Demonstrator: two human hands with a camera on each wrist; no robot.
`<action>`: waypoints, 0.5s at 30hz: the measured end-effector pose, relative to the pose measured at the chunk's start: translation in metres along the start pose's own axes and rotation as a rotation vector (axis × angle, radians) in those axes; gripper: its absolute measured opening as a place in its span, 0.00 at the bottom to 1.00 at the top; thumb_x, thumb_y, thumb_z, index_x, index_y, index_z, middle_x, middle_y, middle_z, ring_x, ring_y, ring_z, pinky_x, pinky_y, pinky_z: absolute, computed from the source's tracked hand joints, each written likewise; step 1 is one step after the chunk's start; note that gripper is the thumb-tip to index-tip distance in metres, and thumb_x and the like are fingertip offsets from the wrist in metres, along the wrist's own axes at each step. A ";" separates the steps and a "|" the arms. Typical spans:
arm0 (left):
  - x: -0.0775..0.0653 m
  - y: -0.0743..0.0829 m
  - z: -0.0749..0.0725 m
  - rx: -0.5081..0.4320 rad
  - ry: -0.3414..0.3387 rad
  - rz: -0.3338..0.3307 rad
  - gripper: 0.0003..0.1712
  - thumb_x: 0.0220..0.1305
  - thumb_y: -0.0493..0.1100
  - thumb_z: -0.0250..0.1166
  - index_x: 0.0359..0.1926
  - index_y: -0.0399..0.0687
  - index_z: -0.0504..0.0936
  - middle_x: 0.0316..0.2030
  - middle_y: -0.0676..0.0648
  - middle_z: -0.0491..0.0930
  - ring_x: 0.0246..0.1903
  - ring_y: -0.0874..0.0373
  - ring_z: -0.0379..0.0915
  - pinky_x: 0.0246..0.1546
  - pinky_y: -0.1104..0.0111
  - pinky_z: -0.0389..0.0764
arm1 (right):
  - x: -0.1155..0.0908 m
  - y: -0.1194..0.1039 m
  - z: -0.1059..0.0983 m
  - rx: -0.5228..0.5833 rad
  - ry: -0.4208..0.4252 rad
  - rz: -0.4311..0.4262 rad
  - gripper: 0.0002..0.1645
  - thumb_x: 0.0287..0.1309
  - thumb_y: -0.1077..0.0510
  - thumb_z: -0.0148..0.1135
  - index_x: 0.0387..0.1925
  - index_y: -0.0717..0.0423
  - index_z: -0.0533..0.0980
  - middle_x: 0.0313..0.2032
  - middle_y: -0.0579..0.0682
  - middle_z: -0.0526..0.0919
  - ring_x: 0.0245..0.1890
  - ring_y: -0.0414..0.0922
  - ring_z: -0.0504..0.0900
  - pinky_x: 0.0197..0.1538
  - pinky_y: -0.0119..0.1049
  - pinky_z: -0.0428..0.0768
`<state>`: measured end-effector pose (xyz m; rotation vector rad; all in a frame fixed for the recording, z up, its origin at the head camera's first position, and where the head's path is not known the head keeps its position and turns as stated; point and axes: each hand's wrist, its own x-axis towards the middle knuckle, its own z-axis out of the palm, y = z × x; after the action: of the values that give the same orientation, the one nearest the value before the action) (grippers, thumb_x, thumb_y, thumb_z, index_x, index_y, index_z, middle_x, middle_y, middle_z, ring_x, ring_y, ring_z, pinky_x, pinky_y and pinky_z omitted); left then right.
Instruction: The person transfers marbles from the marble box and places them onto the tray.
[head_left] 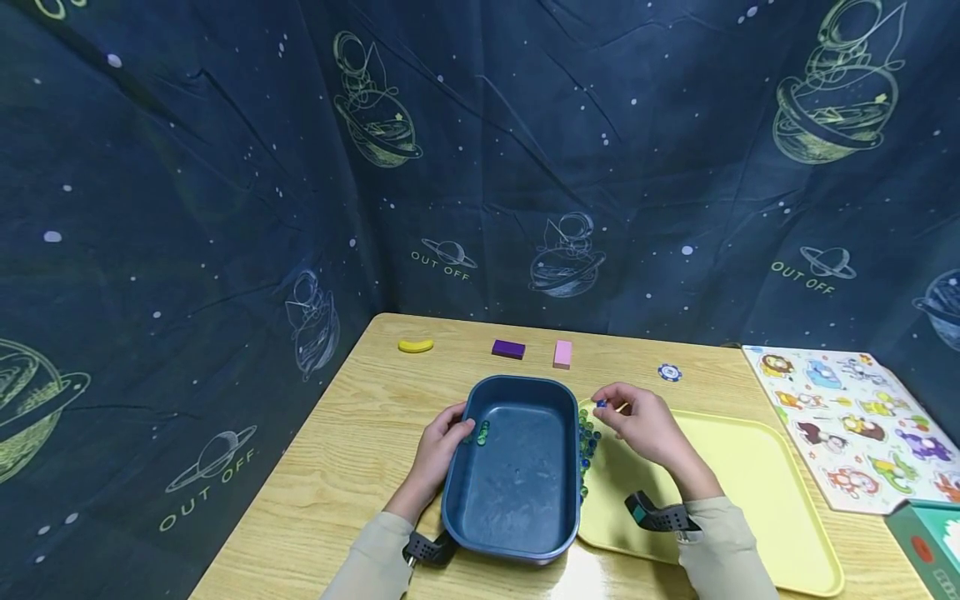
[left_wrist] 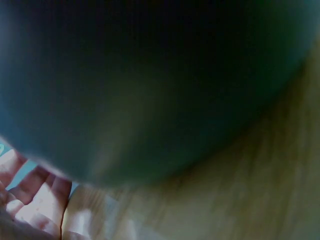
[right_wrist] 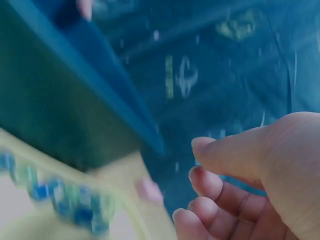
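Note:
A dark blue bin is held by my left hand, thumb over its left rim and fingers outside. In the left wrist view the bin's dark side fills most of the picture, with part of the left hand against it. A few green marbles lie inside by the left wall. My right hand pinches a small blue marble between thumb and fingers, above the yellow tray. Along the tray's left side lie several blue and green marbles, partly hidden behind the bin.
Toward the back of the table lie a yellow banana-shaped piece, a purple block, a pink block and a blue-and-white chip. An animal picture board and a green box are at right.

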<state>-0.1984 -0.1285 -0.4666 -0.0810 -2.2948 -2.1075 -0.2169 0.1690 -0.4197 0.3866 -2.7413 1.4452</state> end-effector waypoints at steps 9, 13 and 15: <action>0.000 0.001 0.000 0.000 0.002 0.002 0.21 0.64 0.38 0.54 0.57 0.35 0.70 0.52 0.35 0.72 0.43 0.57 0.69 0.46 0.66 0.68 | 0.001 0.037 -0.016 -0.044 -0.012 0.135 0.12 0.52 0.62 0.62 0.40 0.62 0.75 0.28 0.53 0.77 0.23 0.48 0.76 0.24 0.34 0.73; 0.000 0.001 0.001 0.000 0.004 0.002 0.21 0.63 0.38 0.54 0.57 0.34 0.70 0.52 0.35 0.72 0.43 0.57 0.69 0.45 0.68 0.69 | 0.002 0.045 -0.013 -0.052 -0.041 0.157 0.12 0.52 0.61 0.61 0.39 0.61 0.75 0.27 0.53 0.77 0.21 0.48 0.76 0.22 0.33 0.72; 0.000 0.001 0.001 0.001 0.006 0.000 0.21 0.63 0.38 0.54 0.57 0.34 0.70 0.52 0.35 0.72 0.42 0.58 0.69 0.45 0.68 0.69 | 0.002 0.048 -0.010 -0.062 -0.059 0.154 0.10 0.52 0.60 0.61 0.37 0.60 0.76 0.25 0.51 0.77 0.20 0.46 0.74 0.23 0.33 0.71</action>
<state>-0.1982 -0.1276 -0.4655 -0.0750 -2.2923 -2.1040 -0.2303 0.2025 -0.4526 0.2234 -2.9129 1.3970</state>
